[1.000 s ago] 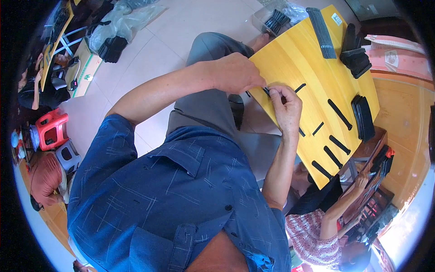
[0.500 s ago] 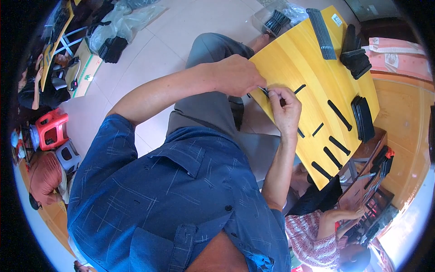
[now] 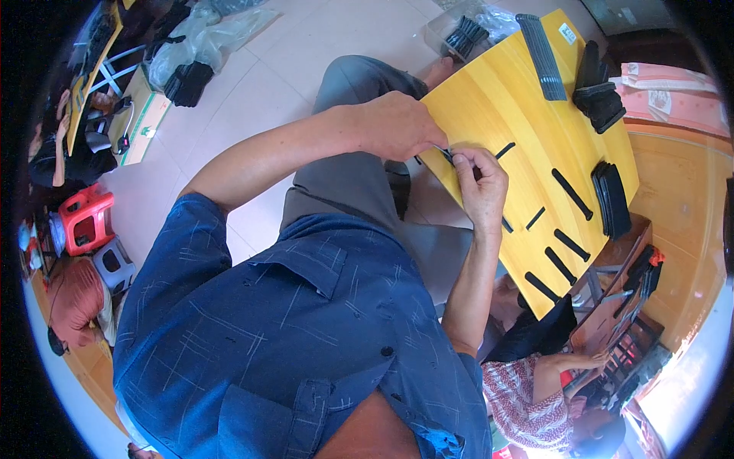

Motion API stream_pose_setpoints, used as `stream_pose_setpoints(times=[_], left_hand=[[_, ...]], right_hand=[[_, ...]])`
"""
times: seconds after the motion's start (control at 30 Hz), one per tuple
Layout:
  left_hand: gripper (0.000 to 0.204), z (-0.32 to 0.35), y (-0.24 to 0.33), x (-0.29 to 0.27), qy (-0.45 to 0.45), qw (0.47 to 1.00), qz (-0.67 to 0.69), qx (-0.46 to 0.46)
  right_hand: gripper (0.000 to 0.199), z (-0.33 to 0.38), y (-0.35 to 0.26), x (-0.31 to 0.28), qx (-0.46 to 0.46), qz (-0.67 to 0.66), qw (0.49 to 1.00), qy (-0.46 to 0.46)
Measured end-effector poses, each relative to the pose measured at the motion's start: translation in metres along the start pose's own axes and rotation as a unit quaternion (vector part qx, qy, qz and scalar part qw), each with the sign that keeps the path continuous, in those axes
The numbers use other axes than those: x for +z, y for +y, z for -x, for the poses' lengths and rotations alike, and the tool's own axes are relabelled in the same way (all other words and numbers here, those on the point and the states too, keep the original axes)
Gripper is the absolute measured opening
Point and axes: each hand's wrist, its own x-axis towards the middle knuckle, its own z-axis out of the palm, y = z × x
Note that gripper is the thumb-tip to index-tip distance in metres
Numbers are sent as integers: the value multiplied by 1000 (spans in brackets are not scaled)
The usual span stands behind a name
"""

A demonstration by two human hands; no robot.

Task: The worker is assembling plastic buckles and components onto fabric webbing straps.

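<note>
My left hand [image 3: 397, 126] is closed at the near left edge of the yellow wooden board [image 3: 527, 145], its fingertips pinching one end of a thin dark strip [image 3: 446, 154]. My right hand [image 3: 483, 183] pinches the same strip from the other side, with thumb and forefinger together. Most of the strip is hidden by my fingers. Short thin black strips [image 3: 505, 150] lie on the board close to my right hand. Farther right rest several longer black straps [image 3: 572, 194], each with a wider end.
On the board lie a grey-black strap bundle [image 3: 543, 61], a black pile [image 3: 599, 96] and a black stack [image 3: 610, 200]. Beyond it stands a clear bin [image 3: 463, 38] of black cords. A person [image 3: 535, 390] works at right; stools [image 3: 88, 218] stand far left.
My hands and the strip stay almost in place. The co-worker at the right has shifted a hand slightly, and the person at the far left has moved an arm.
</note>
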Motion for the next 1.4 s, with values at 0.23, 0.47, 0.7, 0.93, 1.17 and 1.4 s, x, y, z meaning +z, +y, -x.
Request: stream_pose_setpoints(times=[0.23,0.47,0.7,0.93,1.17,1.4], left_hand=[[26,-1,-4,2,19,1000,3,21],[27,0,-6,3,13,1000,4,23],[27,2,-8,6,34,999,-1,36],[30,-1,0,2,20,1000,-8,0],[35,-7,2,-5,-9,1000,-19,16],[35,-11,4,-9,-40,999,-16,3]], right_hand=[[6,0,0,0,-6,-2,1000,2],[5,0,-1,0,2,0,1000,0],[6,0,-1,1,-4,2,1000,4],[5,0,-1,-1,-11,6,1000,-7],[7,0,-4,-3,-22,24,999,-18],[10,-1,-5,-5,-27,33,999,-27]])
